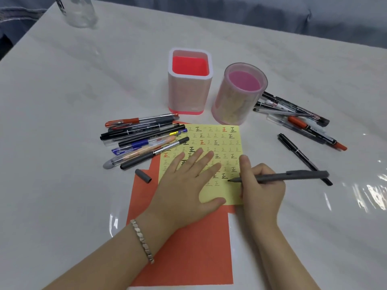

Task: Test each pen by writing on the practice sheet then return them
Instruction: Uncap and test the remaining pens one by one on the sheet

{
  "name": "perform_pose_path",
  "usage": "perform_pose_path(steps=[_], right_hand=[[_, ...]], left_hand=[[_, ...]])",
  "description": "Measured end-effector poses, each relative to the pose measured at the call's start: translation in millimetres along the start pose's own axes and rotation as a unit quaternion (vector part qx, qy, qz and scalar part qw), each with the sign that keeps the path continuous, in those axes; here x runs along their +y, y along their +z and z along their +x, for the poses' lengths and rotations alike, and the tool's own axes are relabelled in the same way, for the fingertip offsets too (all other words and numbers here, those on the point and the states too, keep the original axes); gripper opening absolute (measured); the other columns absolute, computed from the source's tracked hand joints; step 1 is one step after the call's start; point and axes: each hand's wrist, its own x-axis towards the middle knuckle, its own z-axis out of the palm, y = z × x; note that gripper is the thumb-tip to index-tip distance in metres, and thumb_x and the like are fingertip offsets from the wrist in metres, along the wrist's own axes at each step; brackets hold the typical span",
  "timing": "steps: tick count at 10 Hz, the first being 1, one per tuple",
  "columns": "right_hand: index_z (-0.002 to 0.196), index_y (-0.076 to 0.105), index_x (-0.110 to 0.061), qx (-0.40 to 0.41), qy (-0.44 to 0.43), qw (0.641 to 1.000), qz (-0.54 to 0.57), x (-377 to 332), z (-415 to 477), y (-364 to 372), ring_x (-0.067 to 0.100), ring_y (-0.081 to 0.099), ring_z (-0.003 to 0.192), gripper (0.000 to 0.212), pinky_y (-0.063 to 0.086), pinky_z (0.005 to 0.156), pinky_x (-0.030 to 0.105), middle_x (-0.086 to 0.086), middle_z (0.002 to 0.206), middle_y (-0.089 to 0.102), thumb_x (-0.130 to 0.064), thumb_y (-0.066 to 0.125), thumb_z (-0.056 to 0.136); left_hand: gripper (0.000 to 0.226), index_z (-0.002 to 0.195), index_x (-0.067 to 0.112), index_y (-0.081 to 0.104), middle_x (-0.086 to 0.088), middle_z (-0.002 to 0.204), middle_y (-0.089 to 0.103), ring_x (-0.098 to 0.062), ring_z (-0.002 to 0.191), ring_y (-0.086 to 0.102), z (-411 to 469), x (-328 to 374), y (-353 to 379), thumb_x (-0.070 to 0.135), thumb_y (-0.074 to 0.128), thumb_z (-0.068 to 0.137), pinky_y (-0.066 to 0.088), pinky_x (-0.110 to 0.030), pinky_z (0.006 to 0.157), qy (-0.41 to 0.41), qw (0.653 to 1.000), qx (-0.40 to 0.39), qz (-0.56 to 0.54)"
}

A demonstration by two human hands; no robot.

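Note:
A yellow practice sheet (217,143) printed with rows of characters lies on an orange paper (184,248). My left hand (184,187) rests flat on the sheet with fingers straight. My right hand (261,187) grips a dark grey pen (293,176), its tip touching the sheet near the right edge. The pen's grey cap (143,176) lies on the table left of the sheet. A pile of pens (142,139) lies at the sheet's left, another pile of pens (297,116) at the far right. One black pen (301,156) lies alone at the right.
Two holders with nothing in them stand behind the sheet: a square white-and-red one (189,97) and a round clear pink one (236,105). A clear bottle (77,11) stands at the far left corner. The table (62,101) has a glossy white cover.

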Motion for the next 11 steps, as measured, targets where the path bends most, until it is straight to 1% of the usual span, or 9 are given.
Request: perform_pose_path(steps=[1, 2, 3, 5, 7, 8, 9, 10, 11], right_hand=[[0.046, 0.036, -0.008, 0.014, -0.008, 1.000, -0.027, 7.7, -1.6, 1.8, 0.002, 0.031, 0.037, 0.046, 0.028, 0.041, 0.009, -0.011, 0.034, 0.032, -0.005, 0.060, 0.086], [0.047, 0.035, -0.007, 0.019, -0.018, 0.999, -0.036, 12.0, -1.2, 1.8, 0.004, 0.031, 0.039, 0.045, 0.029, 0.042, 0.011, -0.008, 0.037, 0.033, -0.005, 0.060, 0.084], [0.047, 0.038, -0.002, 0.008, -0.039, 0.997, -0.061, 15.1, -1.7, 3.5, 0.009, 0.033, 0.042, 0.042, 0.030, 0.044, 0.013, 0.002, 0.041, 0.037, -0.004, 0.062, 0.082], [0.046, 0.042, -0.005, 0.006, -0.039, 0.997, -0.070, 16.5, -0.6, 4.2, 0.007, 0.034, 0.040, 0.041, 0.030, 0.044, 0.013, -0.004, 0.038, 0.038, -0.003, 0.061, 0.081], [0.049, 0.043, 0.003, 0.005, -0.052, 0.994, -0.095, 17.5, 0.8, 5.2, 0.006, 0.035, 0.041, 0.038, 0.030, 0.044, 0.011, -0.001, 0.041, 0.040, -0.003, 0.062, 0.081], [0.047, 0.044, -0.002, 0.001, -0.054, 0.994, -0.097, 18.6, 0.7, 6.3, 0.006, 0.037, 0.040, 0.035, 0.031, 0.045, 0.012, -0.004, 0.040, 0.042, -0.019, 0.060, 0.074], [0.046, 0.044, -0.004, 0.000, -0.052, 0.994, -0.095, 19.5, 1.1, 6.2, 0.007, 0.036, 0.041, 0.034, 0.031, 0.046, 0.014, -0.004, 0.039, 0.041, -0.022, 0.058, 0.071], [0.048, 0.046, 0.000, -0.011, -0.059, 0.993, -0.102, 17.6, 0.4, 5.6, 0.012, 0.040, 0.043, 0.035, 0.033, 0.047, 0.018, 0.019, 0.046, 0.048, -0.023, 0.058, 0.072], [0.051, 0.048, 0.004, -0.010, -0.062, 0.992, -0.105, 17.5, 0.0, 5.0, 0.012, 0.039, 0.043, 0.036, 0.032, 0.046, 0.017, 0.017, 0.045, 0.046, -0.023, 0.058, 0.073]], left_hand=[[0.067, 0.130, 0.028, 0.053, 0.004, 0.143, 0.043, -0.016, 0.136, 0.033, 0.8, -0.4, 1.3, 0.066, 0.042, 0.075, 0.018, -0.042, 0.108, 0.003, 1.000, 0.011, -0.006], [0.068, 0.130, 0.027, 0.053, 0.004, 0.144, 0.043, -0.016, 0.137, 0.032, 0.2, -1.1, 2.2, 0.066, 0.043, 0.075, 0.018, -0.043, 0.109, 0.003, 1.000, 0.017, -0.015], [0.068, 0.129, 0.027, 0.054, 0.004, 0.144, 0.043, -0.015, 0.137, 0.032, 0.2, -0.3, 1.8, 0.066, 0.043, 0.074, 0.018, -0.042, 0.109, 0.001, 0.999, 0.021, -0.025], [0.068, 0.128, 0.027, 0.055, 0.003, 0.143, 0.044, -0.015, 0.136, 0.033, 0.4, 0.3, 2.6, 0.065, 0.045, 0.073, 0.019, -0.042, 0.109, 0.001, 0.999, 0.032, -0.032], [0.068, 0.128, 0.027, 0.055, 0.003, 0.143, 0.044, -0.015, 0.136, 0.033, 0.4, 0.3, 2.7, 0.065, 0.045, 0.073, 0.019, -0.043, 0.109, -0.001, 0.999, 0.035, -0.034], [0.067, 0.128, 0.027, 0.055, 0.003, 0.143, 0.043, -0.015, 0.136, 0.033, 0.1, 0.4, 2.8, 0.065, 0.045, 0.073, 0.019, -0.043, 0.109, -0.003, 0.999, 0.035, -0.035], [0.067, 0.127, 0.027, 0.056, 0.004, 0.143, 0.043, -0.015, 0.136, 0.033, 0.3, 0.4, 2.6, 0.065, 0.045, 0.073, 0.019, -0.042, 0.110, -0.004, 0.999, 0.034, -0.036], [0.068, 0.128, 0.028, 0.055, 0.004, 0.143, 0.043, -0.014, 0.136, 0.033, 0.6, 0.6, 2.4, 0.065, 0.045, 0.072, 0.017, -0.041, 0.110, -0.005, 0.999, 0.032, -0.036], [0.068, 0.128, 0.027, 0.055, 0.004, 0.143, 0.043, -0.015, 0.136, 0.033, 1.0, 0.8, 2.1, 0.065, 0.045, 0.073, 0.018, -0.042, 0.110, -0.005, 0.999, 0.030, -0.035]])
